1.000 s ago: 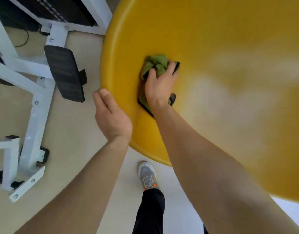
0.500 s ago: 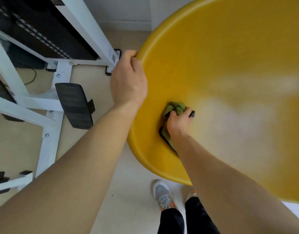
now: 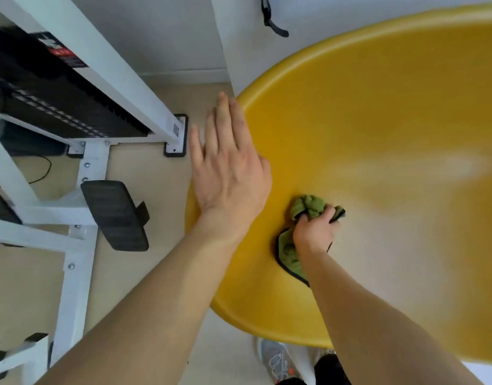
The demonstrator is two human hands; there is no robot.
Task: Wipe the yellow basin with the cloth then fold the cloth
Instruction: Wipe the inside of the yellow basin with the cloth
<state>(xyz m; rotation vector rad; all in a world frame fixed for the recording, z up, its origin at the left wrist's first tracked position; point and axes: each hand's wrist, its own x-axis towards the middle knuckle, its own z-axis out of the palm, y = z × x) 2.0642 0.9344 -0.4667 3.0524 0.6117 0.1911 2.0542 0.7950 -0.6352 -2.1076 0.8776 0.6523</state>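
Left hand (image 3: 228,168) has let go of the rim. Half a second ago its fingers were curling over the basin (image 3: 378,120) edge; now they are lying straight and close together, pointing away from the person, palm down over the left rim. Can't tell if the palm is actually touching.

Right hand (image 3: 314,232) is still gripping the cloth (image 3: 308,205), fingers curled round the bunched green wad, pressing it on the inner wall. A flap with dark edging is trailing out under the wrist. Cloth is sitting just right of the left hand, apart from it, in about the same low-left spot of the basin as before.

Edges: rim is running under the left hand and curving round beneath the right forearm, toward the person. Ahead and right of the right hand the yellow surface is running on wide, out of view.

Left of the left hand: floor (image 3: 145,168), then a black pad (image 3: 115,215) and a white rack (image 3: 75,273), near the rim but apart from it. A shoe (image 3: 275,362) is showing below the near rim.
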